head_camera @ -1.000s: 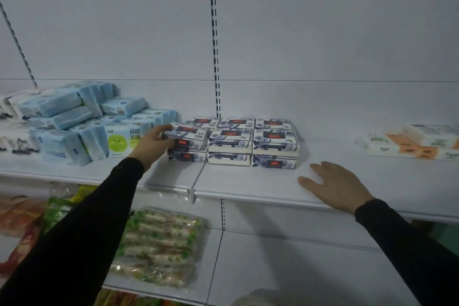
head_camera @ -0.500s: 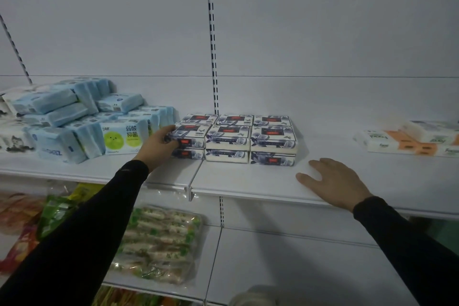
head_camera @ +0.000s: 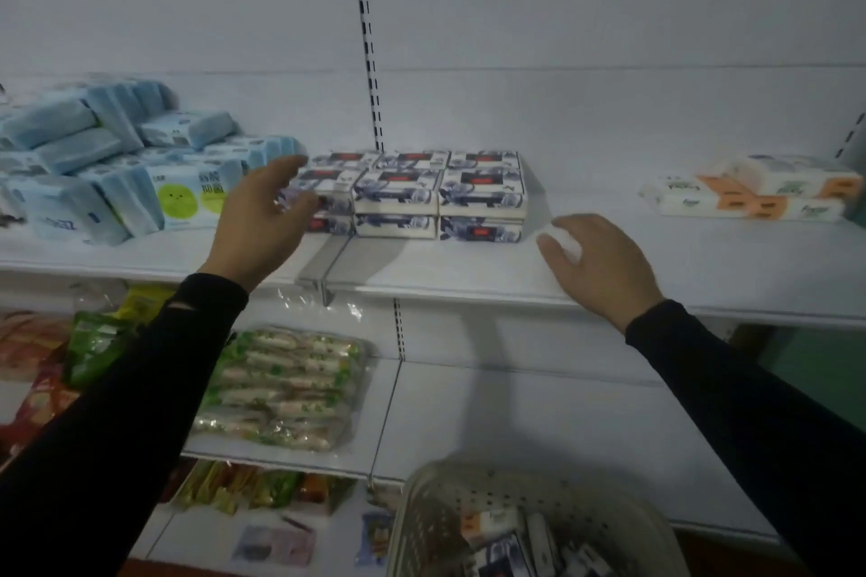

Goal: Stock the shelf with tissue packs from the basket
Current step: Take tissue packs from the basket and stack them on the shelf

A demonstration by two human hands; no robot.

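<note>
The basket (head_camera: 539,525) sits nearest, below the shelf (head_camera: 468,290) edge, and it holds several more packs (head_camera: 511,543), mostly dark-patterned ones with an orange-and-white one among them, so the stocking is only partly done by my reading. Above the basket, both hands hang over the front of the shelf and neither holds anything. The left hand (head_camera: 262,220) hovers with fingers spread and loose just in front of the left end of the patterned tissue block (head_camera: 421,197); whether it touches the block I cannot tell. The right hand (head_camera: 600,262), fingers relaxed and slightly bent, is just right of the same block, over bare shelf. The block itself lies two layers high and three packs wide, in tidy rows. Left of the block is a loose heap of blue packs (head_camera: 117,164); well to its right lies a small orange-and-white pile (head_camera: 759,192), with open shelf between. The next pack seems due from the basket.
</note>
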